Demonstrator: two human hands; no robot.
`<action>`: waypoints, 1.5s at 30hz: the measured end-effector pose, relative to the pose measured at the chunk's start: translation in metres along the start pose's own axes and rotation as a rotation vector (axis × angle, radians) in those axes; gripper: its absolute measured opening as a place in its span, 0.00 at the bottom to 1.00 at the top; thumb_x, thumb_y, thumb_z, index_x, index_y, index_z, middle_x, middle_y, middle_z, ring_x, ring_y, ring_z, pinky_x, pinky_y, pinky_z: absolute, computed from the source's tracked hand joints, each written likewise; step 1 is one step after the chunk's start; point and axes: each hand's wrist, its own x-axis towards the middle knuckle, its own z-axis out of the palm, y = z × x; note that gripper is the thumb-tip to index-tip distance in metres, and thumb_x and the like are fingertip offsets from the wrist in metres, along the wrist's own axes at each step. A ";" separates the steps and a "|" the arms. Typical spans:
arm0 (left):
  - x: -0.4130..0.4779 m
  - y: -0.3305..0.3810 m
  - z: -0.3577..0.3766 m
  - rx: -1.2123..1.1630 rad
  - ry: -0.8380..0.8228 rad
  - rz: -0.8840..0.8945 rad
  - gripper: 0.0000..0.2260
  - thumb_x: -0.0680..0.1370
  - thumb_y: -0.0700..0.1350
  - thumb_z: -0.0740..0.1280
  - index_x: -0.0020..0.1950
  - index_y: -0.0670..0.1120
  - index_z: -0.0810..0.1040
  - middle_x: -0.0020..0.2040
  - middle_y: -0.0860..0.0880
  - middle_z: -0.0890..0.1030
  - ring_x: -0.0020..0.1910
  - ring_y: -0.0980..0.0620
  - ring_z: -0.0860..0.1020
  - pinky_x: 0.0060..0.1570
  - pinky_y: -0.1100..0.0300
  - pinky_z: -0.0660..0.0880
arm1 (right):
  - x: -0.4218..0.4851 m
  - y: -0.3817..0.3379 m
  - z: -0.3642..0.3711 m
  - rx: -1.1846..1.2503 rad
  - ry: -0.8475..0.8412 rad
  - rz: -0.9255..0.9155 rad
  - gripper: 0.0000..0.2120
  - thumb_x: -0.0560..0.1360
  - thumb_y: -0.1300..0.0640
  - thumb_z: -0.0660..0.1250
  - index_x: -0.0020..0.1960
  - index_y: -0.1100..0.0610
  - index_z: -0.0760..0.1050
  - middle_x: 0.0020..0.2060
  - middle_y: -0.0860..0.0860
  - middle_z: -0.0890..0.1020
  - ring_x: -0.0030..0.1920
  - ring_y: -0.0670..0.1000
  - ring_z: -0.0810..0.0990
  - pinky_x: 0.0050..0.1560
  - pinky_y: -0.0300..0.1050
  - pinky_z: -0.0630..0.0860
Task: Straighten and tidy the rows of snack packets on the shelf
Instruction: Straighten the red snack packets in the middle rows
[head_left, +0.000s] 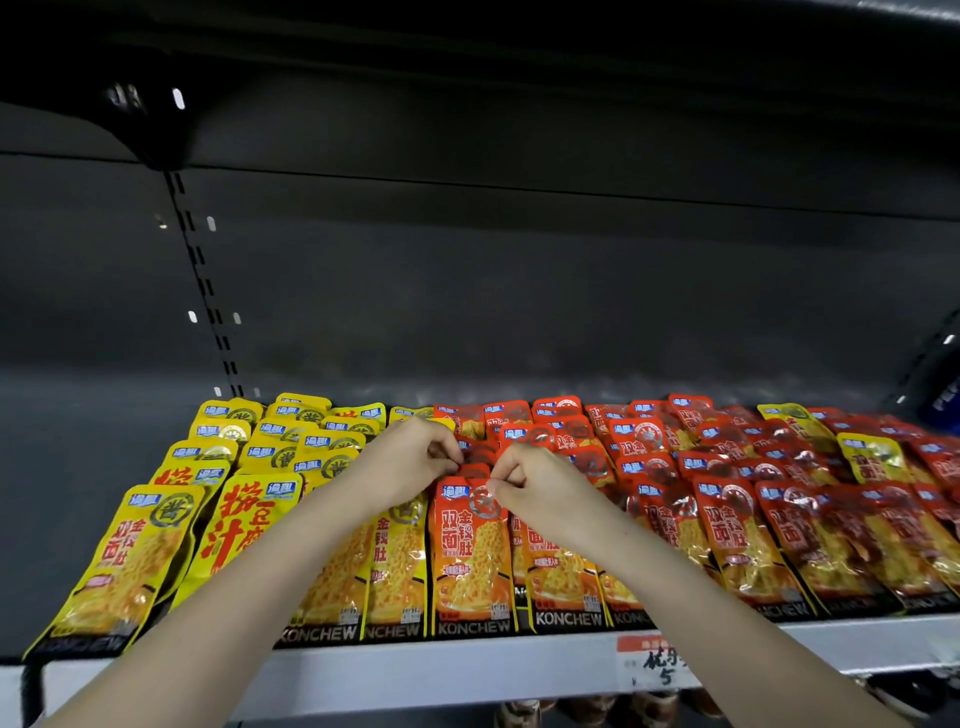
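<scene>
Rows of flat snack packets lie overlapped on a shelf (467, 670): yellow packets (130, 556) on the left, orange-red packets (737, 540) from the middle to the right. Both arms reach in over the front edge. My left hand (408, 457) pinches the top edge of a red packet in the middle row, just behind the front orange packet (470, 561). My right hand (535, 480) pinches the top right corner of that front orange packet. Two yellow packets (870, 457) lie mixed among the red ones at the right.
The shelf's back wall (519, 286) is dark grey, with a slotted upright (208, 291) at the left. A shelf above overhangs the top of the view. A red and white price tag (652, 665) sits on the shelf's front rail. The shelf surface at far left is bare.
</scene>
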 end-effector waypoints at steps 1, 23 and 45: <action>0.000 0.000 0.000 0.016 -0.002 0.001 0.04 0.76 0.41 0.68 0.45 0.49 0.82 0.45 0.53 0.81 0.45 0.56 0.78 0.50 0.57 0.77 | 0.000 0.000 0.000 -0.004 -0.002 0.000 0.06 0.79 0.54 0.62 0.50 0.55 0.76 0.39 0.47 0.80 0.34 0.44 0.76 0.30 0.36 0.68; 0.006 0.001 -0.007 -0.007 -0.046 0.034 0.04 0.76 0.45 0.68 0.47 0.48 0.82 0.47 0.52 0.82 0.48 0.53 0.79 0.51 0.54 0.76 | 0.018 -0.005 -0.016 0.199 0.019 0.143 0.11 0.78 0.61 0.60 0.53 0.57 0.81 0.40 0.49 0.82 0.33 0.42 0.75 0.33 0.33 0.68; -0.020 0.065 0.033 0.487 -0.196 0.141 0.29 0.70 0.61 0.68 0.69 0.54 0.67 0.65 0.55 0.68 0.67 0.52 0.62 0.67 0.53 0.62 | -0.034 0.053 -0.032 -0.404 -0.095 -0.174 0.27 0.72 0.37 0.64 0.68 0.46 0.66 0.62 0.44 0.67 0.66 0.47 0.61 0.67 0.52 0.61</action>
